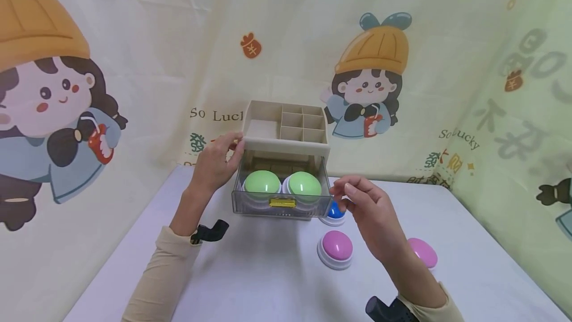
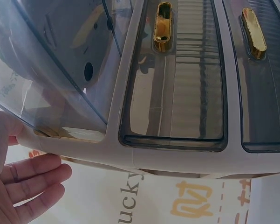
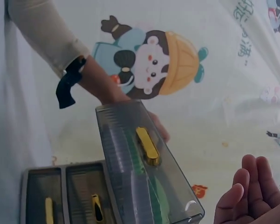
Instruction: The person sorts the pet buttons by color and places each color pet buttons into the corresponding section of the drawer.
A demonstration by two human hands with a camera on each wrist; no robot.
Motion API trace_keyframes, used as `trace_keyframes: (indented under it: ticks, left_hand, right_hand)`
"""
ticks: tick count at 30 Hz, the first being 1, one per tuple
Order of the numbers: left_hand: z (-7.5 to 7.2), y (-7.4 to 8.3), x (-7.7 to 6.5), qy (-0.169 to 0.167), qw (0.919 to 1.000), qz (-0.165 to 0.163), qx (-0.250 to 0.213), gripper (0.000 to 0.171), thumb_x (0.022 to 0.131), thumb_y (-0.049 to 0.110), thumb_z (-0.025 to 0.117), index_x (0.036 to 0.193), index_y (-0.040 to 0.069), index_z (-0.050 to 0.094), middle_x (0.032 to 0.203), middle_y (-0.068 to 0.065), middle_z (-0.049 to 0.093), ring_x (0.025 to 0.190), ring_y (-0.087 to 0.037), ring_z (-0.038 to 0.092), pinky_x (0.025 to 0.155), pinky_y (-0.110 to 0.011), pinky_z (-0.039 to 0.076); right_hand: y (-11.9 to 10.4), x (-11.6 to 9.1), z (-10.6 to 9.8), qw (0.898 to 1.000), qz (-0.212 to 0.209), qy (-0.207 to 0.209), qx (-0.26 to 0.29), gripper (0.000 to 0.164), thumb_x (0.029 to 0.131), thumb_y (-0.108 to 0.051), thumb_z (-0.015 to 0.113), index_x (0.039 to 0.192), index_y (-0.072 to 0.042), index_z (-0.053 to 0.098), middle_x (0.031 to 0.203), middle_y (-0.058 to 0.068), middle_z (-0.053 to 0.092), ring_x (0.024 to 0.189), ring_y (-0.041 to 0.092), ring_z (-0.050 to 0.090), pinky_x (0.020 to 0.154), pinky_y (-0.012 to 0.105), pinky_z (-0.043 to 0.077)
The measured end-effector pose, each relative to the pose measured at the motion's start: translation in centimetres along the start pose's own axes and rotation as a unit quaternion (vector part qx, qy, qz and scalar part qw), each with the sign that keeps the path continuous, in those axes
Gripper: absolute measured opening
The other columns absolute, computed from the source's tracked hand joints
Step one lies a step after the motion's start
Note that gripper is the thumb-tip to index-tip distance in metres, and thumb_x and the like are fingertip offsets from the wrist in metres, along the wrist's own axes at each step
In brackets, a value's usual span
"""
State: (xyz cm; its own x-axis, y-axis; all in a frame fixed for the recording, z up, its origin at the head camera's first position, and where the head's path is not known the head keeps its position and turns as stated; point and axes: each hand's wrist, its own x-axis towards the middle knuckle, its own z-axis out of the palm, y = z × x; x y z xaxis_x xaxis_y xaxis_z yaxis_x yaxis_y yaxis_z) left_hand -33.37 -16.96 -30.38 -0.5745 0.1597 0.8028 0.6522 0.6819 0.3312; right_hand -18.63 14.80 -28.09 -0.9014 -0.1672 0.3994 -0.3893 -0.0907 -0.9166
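A cream desktop drawer organizer [image 1: 286, 147] stands on the table, its top drawer [image 1: 250, 204] pulled out. Two push buttons with green domes [image 1: 262, 182] sit side by side in that smoky clear drawer. My left hand [image 1: 219, 161] touches the organizer's upper left edge; in the left wrist view its thumb lies by the corner and other fingers [image 2: 39, 173] extend loosely beside it. Close to the drawer's right front corner is my right hand [image 1: 368, 207], fingers slightly bent and holding nothing. The right wrist view shows these fingers [image 3: 257, 184] apart from the drawer.
A blue push button [image 1: 335, 211] stands by the drawer's right corner, partly hidden. One pink push button [image 1: 337, 246] is nearer me; another pink one [image 1: 423, 252] lies partly behind my right forearm. A printed cloth [image 1: 286, 14] hangs behind the white table [image 1: 259, 277].
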Motion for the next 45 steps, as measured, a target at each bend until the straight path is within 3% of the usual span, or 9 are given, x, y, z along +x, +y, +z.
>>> trace_keyframes:
  ticks: [5, 8, 12, 19, 26, 33, 38, 41, 45]
  left_hand:
    - [0.1, -0.1, 0.0, 0.001, 1.0, 0.0, 0.002, 0.027, 0.105, 0.022, 0.058, 0.124, 0.005, 0.067, 0.114, -0.015, 0.074, 0.092, -0.032, 0.072, 0.069, -0.048, 0.059]
    - [0.1, 0.0, 0.0, 0.0, 1.0, 0.0, 0.002, 0.027, 0.105, 0.022, 0.058, 0.124, 0.005, 0.067, 0.114, -0.015, 0.074, 0.092, -0.032, 0.072, 0.069, -0.048, 0.059]
    - [0.0, 0.0, 0.1, 0.001, 1.0, -0.001, 0.001, 0.027, 0.105, 0.022, 0.058, 0.124, 0.005, 0.066, 0.114, -0.015, 0.074, 0.093, -0.032, 0.072, 0.07, -0.048, 0.059]
    - [-0.1, 0.2, -0.1, -0.001, 1.0, -0.002, 0.003, 0.027, 0.105, 0.021, 0.058, 0.124, 0.005, 0.066, 0.114, -0.015, 0.073, 0.092, -0.033, 0.072, 0.07, -0.047, 0.06]
    - [0.0, 0.1, 0.0, 0.006, 1.0, 0.007, 0.002, 0.025, 0.104, 0.02, 0.058, 0.123, 0.005, 0.067, 0.114, -0.015, 0.074, 0.093, -0.033, 0.073, 0.068, -0.048, 0.059]
    - [0.0, 0.2, 0.1, 0.003, 1.0, 0.006, 0.002, 0.026, 0.104, 0.02, 0.059, 0.123, 0.005, 0.066, 0.115, -0.015, 0.073, 0.093, -0.032, 0.073, 0.069, -0.047, 0.06]
    - [0.0, 0.2, 0.0, 0.0, 1.0, 0.004, 0.0, 0.025, 0.104, 0.021, 0.059, 0.123, 0.006, 0.066, 0.115, -0.014, 0.073, 0.094, -0.032, 0.073, 0.07, -0.047, 0.06]
    - [0.0, 0.3, 0.0, -0.001, 1.0, 0.0, 0.0, 0.025, 0.104, 0.021, 0.058, 0.123, 0.007, 0.066, 0.114, -0.014, 0.073, 0.094, -0.032, 0.073, 0.069, -0.047, 0.06]
    - [0.0, 0.2, 0.0, -0.002, 1.0, -0.002, 0.0, 0.025, 0.105, 0.021, 0.058, 0.123, 0.007, 0.066, 0.114, -0.014, 0.073, 0.094, -0.032, 0.073, 0.069, -0.047, 0.06]
  right_hand:
    - [0.3, -0.2, 0.2, 0.993, -0.01, -0.041, -0.109, 0.015, 0.104, -0.011, 0.056, 0.113, -0.009, 0.068, 0.108, 0.009, 0.069, 0.098, 0.021, 0.064, 0.087, 0.029, 0.053]
    - [0.8, -0.2, 0.2, 0.978, -0.055, -0.082, -0.185, 0.014, 0.1, -0.006, 0.062, 0.112, -0.006, 0.068, 0.106, 0.013, 0.069, 0.097, 0.021, 0.066, 0.083, 0.029, 0.054]
    - [1.5, -0.3, 0.5, 0.952, -0.116, -0.115, -0.258, 0.015, 0.096, -0.008, 0.069, 0.111, -0.013, 0.07, 0.101, 0.001, 0.071, 0.091, 0.015, 0.064, 0.079, 0.029, 0.053]
    - [2.7, -0.4, 0.8, 0.905, -0.209, -0.111, -0.353, 0.026, 0.088, -0.011, 0.08, 0.112, -0.013, 0.07, 0.103, -0.004, 0.07, 0.092, 0.012, 0.06, 0.076, 0.027, 0.054]
    - [3.7, -0.5, 1.1, 0.891, -0.208, -0.099, -0.391, 0.026, 0.086, -0.014, 0.082, 0.11, -0.017, 0.072, 0.104, -0.005, 0.071, 0.093, 0.011, 0.061, 0.074, 0.026, 0.056]
    - [4.6, -1.1, 1.7, 0.893, -0.189, -0.112, -0.394, 0.022, 0.09, -0.021, 0.08, 0.11, -0.024, 0.071, 0.103, -0.015, 0.069, 0.094, 0.01, 0.063, 0.074, 0.026, 0.056]
    - [5.8, -1.4, 2.3, 0.902, -0.16, -0.142, -0.376, 0.018, 0.093, -0.025, 0.077, 0.11, -0.026, 0.071, 0.102, -0.016, 0.069, 0.091, 0.009, 0.063, 0.071, 0.024, 0.055]
    - [6.4, -1.5, 2.7, 0.92, -0.111, -0.171, -0.334, 0.014, 0.096, -0.026, 0.074, 0.11, -0.024, 0.072, 0.099, -0.014, 0.07, 0.089, 0.01, 0.063, 0.071, 0.025, 0.054]
    - [6.5, -1.2, 3.3, 0.958, 0.048, -0.212, -0.186, 0.021, 0.103, -0.027, 0.062, 0.112, -0.01, 0.072, 0.097, -0.003, 0.073, 0.086, 0.012, 0.065, 0.074, 0.025, 0.055]
